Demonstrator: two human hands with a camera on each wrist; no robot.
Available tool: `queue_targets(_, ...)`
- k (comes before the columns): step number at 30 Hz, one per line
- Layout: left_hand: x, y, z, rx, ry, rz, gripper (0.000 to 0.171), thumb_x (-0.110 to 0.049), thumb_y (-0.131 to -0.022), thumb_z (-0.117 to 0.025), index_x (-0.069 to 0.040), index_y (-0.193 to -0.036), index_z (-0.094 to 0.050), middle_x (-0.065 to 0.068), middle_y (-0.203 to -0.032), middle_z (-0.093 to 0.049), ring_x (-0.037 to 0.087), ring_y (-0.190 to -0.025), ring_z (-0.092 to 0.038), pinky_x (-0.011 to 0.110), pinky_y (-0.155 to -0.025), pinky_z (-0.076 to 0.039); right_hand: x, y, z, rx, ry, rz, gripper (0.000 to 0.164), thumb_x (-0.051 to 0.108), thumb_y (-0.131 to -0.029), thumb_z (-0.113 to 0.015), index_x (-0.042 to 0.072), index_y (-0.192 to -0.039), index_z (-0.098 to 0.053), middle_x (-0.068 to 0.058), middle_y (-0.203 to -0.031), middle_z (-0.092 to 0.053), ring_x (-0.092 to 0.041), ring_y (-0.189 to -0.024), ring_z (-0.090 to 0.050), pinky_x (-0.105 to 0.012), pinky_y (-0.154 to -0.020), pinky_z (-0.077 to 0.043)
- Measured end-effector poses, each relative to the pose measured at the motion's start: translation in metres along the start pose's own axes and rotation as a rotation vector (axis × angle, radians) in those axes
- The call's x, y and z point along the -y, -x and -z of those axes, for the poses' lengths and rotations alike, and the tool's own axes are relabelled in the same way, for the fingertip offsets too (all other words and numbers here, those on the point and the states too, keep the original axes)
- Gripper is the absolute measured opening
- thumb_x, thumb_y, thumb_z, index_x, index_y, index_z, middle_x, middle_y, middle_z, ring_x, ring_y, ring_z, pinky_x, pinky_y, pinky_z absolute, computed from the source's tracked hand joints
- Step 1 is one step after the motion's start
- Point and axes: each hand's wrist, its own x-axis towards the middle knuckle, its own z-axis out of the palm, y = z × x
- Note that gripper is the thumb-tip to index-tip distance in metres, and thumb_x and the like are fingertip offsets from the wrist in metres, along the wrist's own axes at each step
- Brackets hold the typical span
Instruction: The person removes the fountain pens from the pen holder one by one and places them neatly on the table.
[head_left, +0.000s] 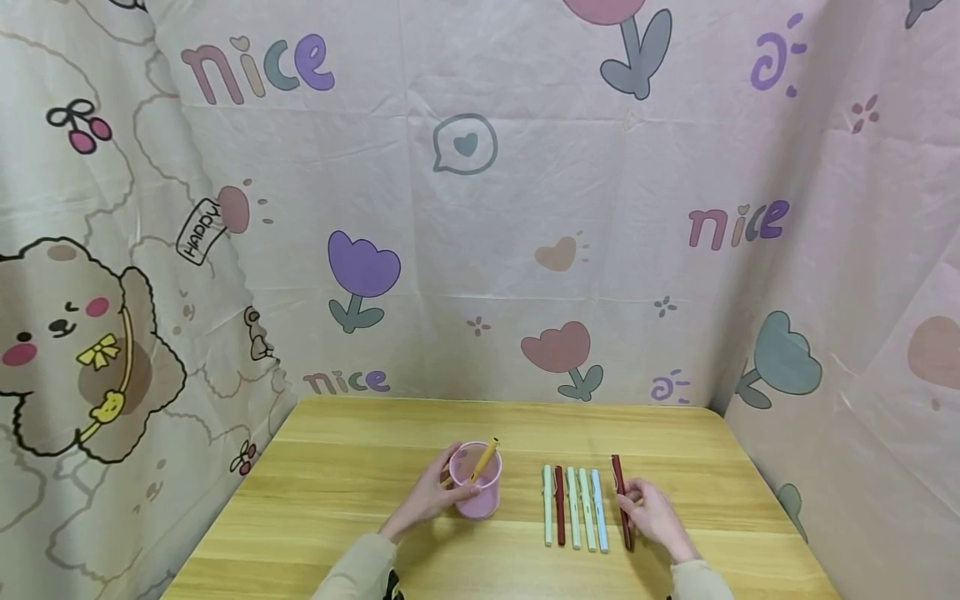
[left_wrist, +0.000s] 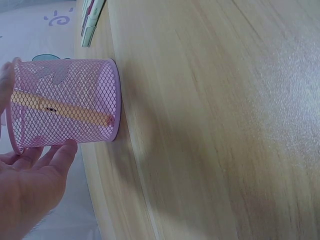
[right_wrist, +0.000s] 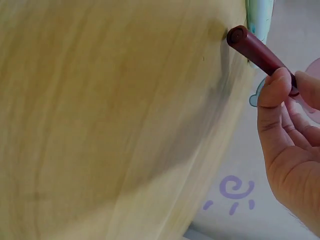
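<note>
A pink mesh pen holder [head_left: 480,505] stands upright on the wooden table, and my left hand [head_left: 429,498] grips it with fingers and thumb around its side. Inside leans a yellow pen [head_left: 486,458], seen through the mesh in the left wrist view. To the right, my right hand [head_left: 652,512] pinches a dark red pen [right_wrist: 260,55] between thumb and fingers. Just left of that pen lies a row of capped pens: light green ones [head_left: 548,508], another dark red pen [head_left: 560,508] and a light blue pen [head_left: 600,512].
The wooden table [head_left: 337,467] reaches back to a patterned cloth [head_left: 480,208] hung behind it. More printed cloth [head_left: 862,333] hangs along the right side, and the left side is curtained too.
</note>
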Motion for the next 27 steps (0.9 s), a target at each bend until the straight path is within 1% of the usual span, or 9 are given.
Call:
queue_targets(4,-0.0005,0.0000,0.0002,-0.003,-0.006,0.006,0.093,-0.017,-0.087,-0.079,0.010,-0.155,-0.021,0.038,-0.156,-0.030,0.059,-0.139,-0.039,0.061,-0.115,-0.041,-0.0023,-0.0013,-0.0012,0.010,0.004,-0.006,0.021,0.001,-0.092,-0.063,-0.010,-0.110,-0.062,-0.008,-0.082,-0.064,-0.017,-0.054,-0.057,-0.024,-0.041,-0.049)
queue_targets(7,-0.0003,0.0000,0.0007,-0.008,-0.015,0.011,0.093,-0.017,-0.087,-0.079,0.009,-0.155,-0.022,0.038,-0.156,-0.030,0.058,-0.139,-0.039,0.060,-0.115,-0.041,-0.0031,-0.0022,-0.0015,0.030,-0.002,-0.012,0.021,0.001,-0.092,-0.063,-0.010,-0.110,-0.062,-0.009,-0.083,-0.063,-0.017,-0.054,-0.056,-0.025,-0.042,-0.050)
queue_targets(13,0.0003,0.0002,0.0011,-0.005,-0.016,0.004,0.093,-0.017,-0.087,-0.079,0.010,-0.154,-0.022,0.038,-0.155,-0.032,0.058,-0.138,-0.040,0.060,-0.114,-0.042,-0.0045,-0.0026,-0.0020,0.068,-0.007,-0.022,0.009,0.001,-0.092,-0.063,-0.005,-0.099,-0.062,-0.009,-0.078,-0.061,-0.017,-0.053,-0.055,-0.025,-0.042,-0.050)
queue_targets(20,0.0011,-0.0003,0.0004,-0.005,-0.019,0.000,0.093,-0.018,-0.087,-0.079,0.010,-0.154,-0.021,0.038,-0.155,-0.031,0.059,-0.138,-0.039,0.061,-0.114,-0.041,-0.0062,-0.0035,-0.0031,0.112,-0.005,0.006,0.016,0.000,-0.090,-0.066,-0.009,-0.101,-0.060,-0.009,-0.078,-0.062,-0.016,-0.053,-0.055,-0.025,-0.042,-0.052)
queue_targets(27,0.0016,-0.0004,0.0000,-0.008,-0.014,0.008,0.093,-0.018,-0.087,-0.079,0.010,-0.155,-0.022,0.038,-0.156,-0.029,0.058,-0.139,-0.038,0.061,-0.115,-0.040,-0.0058,-0.0063,-0.0061,0.119,0.006,-0.036,0.011,-0.001,-0.089,-0.065,-0.007,-0.098,-0.060,-0.008,-0.078,-0.061,-0.016,-0.051,-0.055,-0.025,-0.042,-0.051)
